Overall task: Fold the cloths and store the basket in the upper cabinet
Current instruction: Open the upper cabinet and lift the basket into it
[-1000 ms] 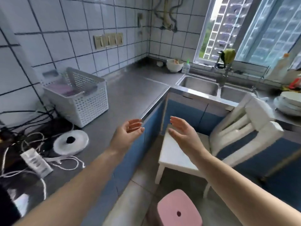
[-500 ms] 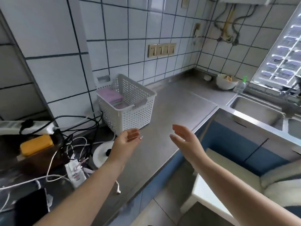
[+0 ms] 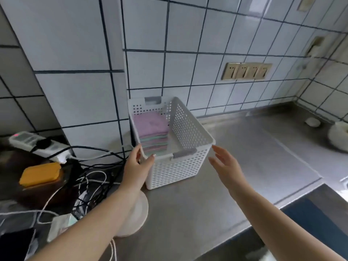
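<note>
Hands closed in on the basket (image 3: 180,162)

Left hand (image 3: 136,169) now touching its near-left corner; right hand (image 3: 227,167) arrived just beside its right corner, fingers straight, apart from it.

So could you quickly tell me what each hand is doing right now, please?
Left hand: open, fingers at the near left corner of the basket.
Right hand: open, beside the basket, holding nothing.

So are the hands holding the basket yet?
Not quite. The left hand touches the basket at its near left corner, fingers straight. The right hand hovers beside it, holding nothing.
</note>
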Tool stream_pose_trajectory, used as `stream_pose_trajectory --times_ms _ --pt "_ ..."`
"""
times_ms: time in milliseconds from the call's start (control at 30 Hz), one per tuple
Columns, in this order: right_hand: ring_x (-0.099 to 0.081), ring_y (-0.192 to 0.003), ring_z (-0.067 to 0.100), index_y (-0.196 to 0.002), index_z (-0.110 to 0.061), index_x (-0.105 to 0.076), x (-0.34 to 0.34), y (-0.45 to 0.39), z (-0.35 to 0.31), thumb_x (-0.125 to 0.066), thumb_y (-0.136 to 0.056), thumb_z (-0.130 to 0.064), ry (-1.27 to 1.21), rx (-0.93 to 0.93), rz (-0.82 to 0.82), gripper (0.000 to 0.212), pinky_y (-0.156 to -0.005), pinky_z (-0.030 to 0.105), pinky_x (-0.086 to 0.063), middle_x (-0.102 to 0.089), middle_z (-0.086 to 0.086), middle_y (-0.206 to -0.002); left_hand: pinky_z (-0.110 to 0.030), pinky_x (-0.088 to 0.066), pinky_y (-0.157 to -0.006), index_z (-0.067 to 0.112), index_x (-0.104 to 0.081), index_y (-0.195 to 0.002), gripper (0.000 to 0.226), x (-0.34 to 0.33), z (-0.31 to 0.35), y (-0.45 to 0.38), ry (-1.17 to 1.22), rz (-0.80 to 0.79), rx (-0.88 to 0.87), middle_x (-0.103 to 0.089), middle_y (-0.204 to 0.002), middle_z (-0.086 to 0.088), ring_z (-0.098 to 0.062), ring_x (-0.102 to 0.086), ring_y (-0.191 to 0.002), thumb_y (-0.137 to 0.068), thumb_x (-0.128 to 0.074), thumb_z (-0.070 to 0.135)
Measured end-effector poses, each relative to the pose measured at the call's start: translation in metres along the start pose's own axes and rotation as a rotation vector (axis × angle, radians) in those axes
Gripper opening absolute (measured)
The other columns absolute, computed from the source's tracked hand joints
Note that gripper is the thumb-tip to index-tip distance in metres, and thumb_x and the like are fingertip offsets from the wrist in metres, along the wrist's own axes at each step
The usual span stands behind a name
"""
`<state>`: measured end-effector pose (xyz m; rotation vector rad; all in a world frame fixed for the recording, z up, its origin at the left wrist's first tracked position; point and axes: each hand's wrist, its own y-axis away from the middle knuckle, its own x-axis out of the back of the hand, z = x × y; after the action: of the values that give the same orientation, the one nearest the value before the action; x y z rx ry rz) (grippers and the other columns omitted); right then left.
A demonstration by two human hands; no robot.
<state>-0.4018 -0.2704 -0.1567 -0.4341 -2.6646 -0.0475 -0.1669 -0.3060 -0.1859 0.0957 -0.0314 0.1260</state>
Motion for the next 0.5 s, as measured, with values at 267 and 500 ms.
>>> stream_pose_trajectory --times_ms 267,500 --pt "-0.046 -0.127 0.019 -0.146 -0.023 -0.027 0.000 -0.091 0.022 -0.058 -0.092 -0.022 -0.080 -0.098 -0.109 0.063 -0.098 0.032 -0.039 -0.044 0.002 -0.142 -0.033 -0.040 -0.102 0.030 -0.040 -0.139 0.056 -0.028 -0.003 -0.026 0.057 0.141 -0.008 -0.058 -0.127 0.010 -0.007 -0.055 -0.114 -0.089 -0.061 0.016" --pt "-0.058 -0.093 0.006 -0.125 -0.027 -0.053 -0.004 -0.114 0.037 -0.052 -0.094 -0.018 -0.339 -0.292 -0.288 0.032 -0.094 0.035 -0.043 -0.062 -0.008 -0.106 -0.017 -0.045 -0.083 0.036 -0.050 -0.126 0.044 -0.029 -0.006 -0.024 0.128 0.099 0.025 -0.065 -0.110 0.016 0.006 -0.062 -0.095 -0.091 -0.056 0.009"
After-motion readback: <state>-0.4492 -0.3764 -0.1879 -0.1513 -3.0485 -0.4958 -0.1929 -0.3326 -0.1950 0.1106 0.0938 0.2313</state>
